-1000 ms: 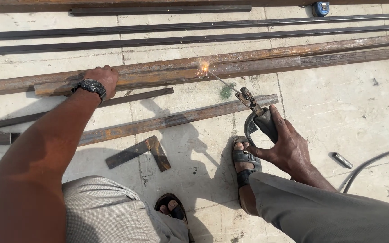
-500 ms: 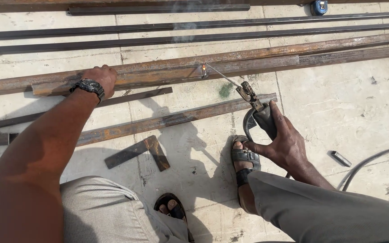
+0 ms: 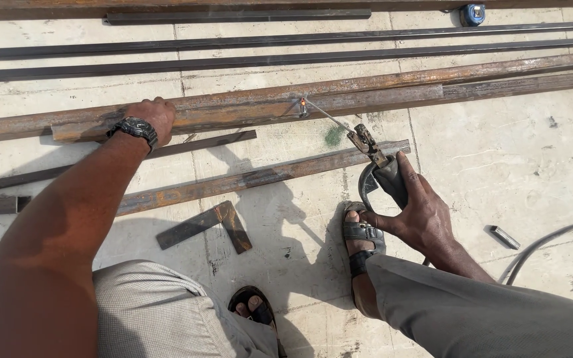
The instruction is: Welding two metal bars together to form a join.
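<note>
My left hand point(image 3: 152, 118), with a black wristwatch, presses down flat on a long rusty steel bar point(image 3: 247, 109) lying across the concrete floor. My right hand point(image 3: 419, 212) grips the black handle of a welding electrode holder point(image 3: 379, 166). Its thin rod point(image 3: 326, 116) slants up left, and the rod's tip glows faintly where it meets the rusty bar at a small weld spot point(image 3: 303, 104). My sandalled right foot point(image 3: 361, 238) is planted just left of that hand.
Several long dark and rusty steel bars lie parallel across the floor point(image 3: 499, 166). A small welded L-shaped piece point(image 3: 213, 225) lies near my knees. A cable point(image 3: 545, 245) and a short metal stub point(image 3: 504, 237) are at the right; a blue tape measure point(image 3: 473, 13) sits at the top.
The bright welding spark at the rod tip has died to a faint glow. Both hands have stayed almost in place.
</note>
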